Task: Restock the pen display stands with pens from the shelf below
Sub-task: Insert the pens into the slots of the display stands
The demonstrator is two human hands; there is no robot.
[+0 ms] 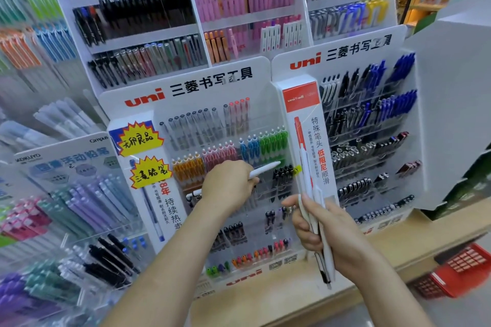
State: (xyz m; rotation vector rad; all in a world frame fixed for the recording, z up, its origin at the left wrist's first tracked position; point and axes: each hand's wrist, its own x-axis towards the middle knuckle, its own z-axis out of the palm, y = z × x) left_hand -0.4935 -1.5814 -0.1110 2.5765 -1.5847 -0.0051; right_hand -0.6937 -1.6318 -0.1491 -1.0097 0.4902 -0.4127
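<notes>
I see a shop aisle where a white display stand (114, 106) full of pens stands on a light wooden tabletop (385, 249). A red basket (457, 273) is lower at the right. The left hand (228, 183) pinches one white pen (265, 168). Its long axis points up and right, in front of the stand's middle rows. The right hand (318, 231) grips a bundle of white pens (308, 186), nearly upright. The left fingers are mostly hidden, and the picture edges are blurred.

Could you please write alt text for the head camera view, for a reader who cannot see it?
A person's left hand holds one white pen toward a uni display stand of coloured pens, while the right hand grips a bundle of white pens.
</notes>
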